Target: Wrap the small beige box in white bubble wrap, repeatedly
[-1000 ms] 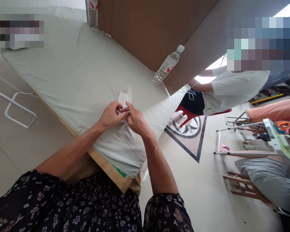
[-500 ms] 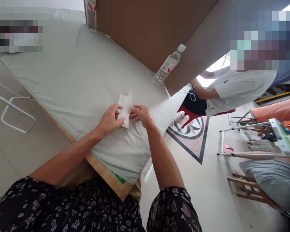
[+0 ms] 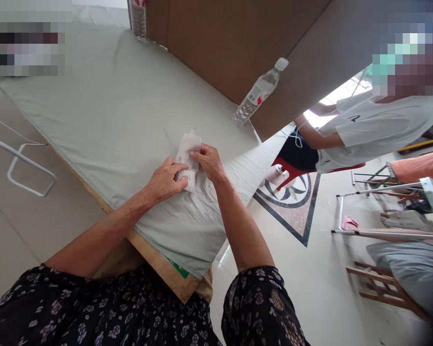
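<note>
Holding one white paper [image 3: 185,153]: two hands [image 3: 163,180] [image 3: 210,162].

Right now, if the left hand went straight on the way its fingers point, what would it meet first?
The thin white sheet, which the left hand already touches; just beyond, probably the right hand, though one view leaves their heights unclear.

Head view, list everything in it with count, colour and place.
Thin sheet: 1, white, centre
Cloth: 1, pale grey-green, beneath it
Cardboard: 1, brown, top centre
Bottles: 2, clear, along the cardboard
Tubular frame: 1, white, left
White-shirted co-worker: 1, white, upper right
Seat: 1, red, under the co-worker
Metal frame: 1, silver, right
Wooden stool: 1, brown, lower right
Sleeves: 2, black floral, bottom
Left hand: 1, bare, at sheet's left edge
Right hand: 1, bare, pinching sheet's right edge
</note>
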{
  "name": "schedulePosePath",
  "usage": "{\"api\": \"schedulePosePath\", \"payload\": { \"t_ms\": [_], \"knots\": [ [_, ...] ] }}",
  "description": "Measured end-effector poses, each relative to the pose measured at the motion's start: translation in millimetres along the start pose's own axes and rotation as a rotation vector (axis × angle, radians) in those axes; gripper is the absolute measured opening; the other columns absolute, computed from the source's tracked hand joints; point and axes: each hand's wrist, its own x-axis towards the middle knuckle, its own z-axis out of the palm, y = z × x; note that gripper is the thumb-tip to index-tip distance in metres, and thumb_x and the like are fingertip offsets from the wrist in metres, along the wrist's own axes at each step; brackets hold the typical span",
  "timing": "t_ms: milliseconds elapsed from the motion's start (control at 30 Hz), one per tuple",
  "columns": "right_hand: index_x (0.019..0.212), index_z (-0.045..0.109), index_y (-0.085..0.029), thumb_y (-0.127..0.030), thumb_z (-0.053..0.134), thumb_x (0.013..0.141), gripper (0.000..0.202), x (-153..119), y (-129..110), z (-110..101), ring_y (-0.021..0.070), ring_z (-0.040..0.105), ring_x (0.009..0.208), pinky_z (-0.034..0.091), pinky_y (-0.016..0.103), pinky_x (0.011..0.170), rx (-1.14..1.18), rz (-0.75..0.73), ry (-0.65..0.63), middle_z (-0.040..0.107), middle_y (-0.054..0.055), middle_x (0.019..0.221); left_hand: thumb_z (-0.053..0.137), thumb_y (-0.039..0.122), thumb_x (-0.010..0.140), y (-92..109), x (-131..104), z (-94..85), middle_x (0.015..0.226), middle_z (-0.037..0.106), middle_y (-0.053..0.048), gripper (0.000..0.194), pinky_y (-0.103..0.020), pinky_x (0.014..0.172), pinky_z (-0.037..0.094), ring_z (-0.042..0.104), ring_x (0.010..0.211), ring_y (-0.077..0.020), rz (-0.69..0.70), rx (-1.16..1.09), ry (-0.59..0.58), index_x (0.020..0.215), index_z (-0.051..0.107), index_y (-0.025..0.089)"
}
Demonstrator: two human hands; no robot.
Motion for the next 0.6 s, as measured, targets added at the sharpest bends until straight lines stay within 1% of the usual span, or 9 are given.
{"api": "schedulePosePath", "payload": {
  "t_ms": [67,133,200,267,333,400,467,533,600],
  "knots": [
    [0.082,0.067,-0.021,-0.04,0.072,0.073,0.021,-9,3,5,0.013,0.055,0.071,0.046,0.026,0.067,0.047,-0.087,0.029,0.064,-0.003,0.076,0.063,0.031,0.082,-1,-1,0.8,0.096,0.06,-0.004,0.038,-0.036,0.086,0.056,0.057,0.077,-0.0169,-0.01,-0.021,0.012,0.116,0.074,0.018],
    [0.086,0.069,-0.022,-0.045,0.073,0.077,0.025,-21,4,8,0.0144,0.058,0.075,0.049,0.029,0.073,0.061,-0.17,0.034,0.066,-0.002,0.079,0.067,0.031,0.08,-3,-2,2.9,0.098,0.061,-0.004,0.041,-0.037,0.087,0.055,0.058,0.08,-0.0176,-0.042,-0.048,0.07,0.12,0.069,0.018],
    [0.087,0.071,-0.023,-0.046,0.073,0.082,0.023,-35,3,9,0.016,0.062,0.08,0.051,0.032,0.08,0.027,-0.252,0.023,0.069,-0.001,0.083,0.073,0.033,0.078,-6,-4,5.5,0.106,0.062,-0.006,0.051,-0.039,0.089,0.055,0.061,0.09,-0.0196,-0.075,-0.068,0.175,0.125,0.062,0.019],
    [0.087,0.074,-0.024,-0.043,0.072,0.086,0.02,-49,2,7,0.0185,0.067,0.088,0.053,0.035,0.089,-0.054,-0.333,0.022,0.074,0.001,0.09,0.079,0.034,0.074,-11,-4,7.1,0.119,0.061,-0.01,0.065,-0.041,0.094,0.054,0.061,0.105,-0.0234,-0.052,-0.081,0.258,0.133,0.055,0.019],
    [0.088,0.076,-0.025,-0.041,0.072,0.089,0.016,-63,2,5,0.0213,0.071,0.101,0.052,0.039,0.1,-0.163,-0.399,0.019,0.078,0.003,0.101,0.082,0.035,0.073,-14,-3,6.7,0.132,0.057,-0.013,0.074,-0.042,0.098,0.053,0.057,0.12,-0.0273,0.035,-0.099,0.249,0.139,0.052,0.019],
    [0.092,0.077,-0.027,-0.038,0.069,0.093,0.014,-76,2,3,0.0228,0.071,0.112,0.05,0.042,0.108,-0.258,-0.446,-0.001,0.079,0.005,0.111,0.08,0.036,0.076,-17,-2,4.8,0.141,0.054,-0.015,0.066,-0.042,0.101,0.053,0.053,0.13,-0.0296,0.118,-0.121,0.168,0.136,0.056,0.021],
    [0.103,0.077,-0.028,-0.036,0.068,0.094,0.014,-88,4,1,0.0237,0.069,0.121,0.048,0.044,0.112,-0.355,-0.482,-0.035,0.078,0.006,0.121,0.076,0.034,0.079,-19,0,2.6,0.141,0.055,-0.014,0.046,-0.041,0.1,0.053,0.051,0.135,-0.0307,0.158,-0.137,0.096,0.122,0.064,0.021],
    [0.116,0.074,-0.029,-0.035,0.072,0.092,0.026,-97,7,2,0.0262,0.065,0.129,0.046,0.048,0.115,-0.47,-0.523,-0.057,0.075,0.007,0.131,0.073,0.031,0.078,-19,1,1.3,0.136,0.058,-0.013,0.03,-0.041,0.1,0.053,0.052,0.136,-0.0309,0.162,-0.154,0.064,0.106,0.067,0.02],
    [0.127,0.07,-0.028,-0.035,0.075,0.09,0.038,-102,11,4,0.0289,0.061,0.136,0.045,0.05,0.117,-0.583,-0.556,-0.052,0.071,0.009,0.138,0.07,0.028,0.077,-19,2,0.9,0.132,0.062,-0.013,0.023,-0.042,0.102,0.053,0.055,0.134,-0.0302,0.15,-0.168,0.059,0.098,0.067,0.02]
  ]
}}
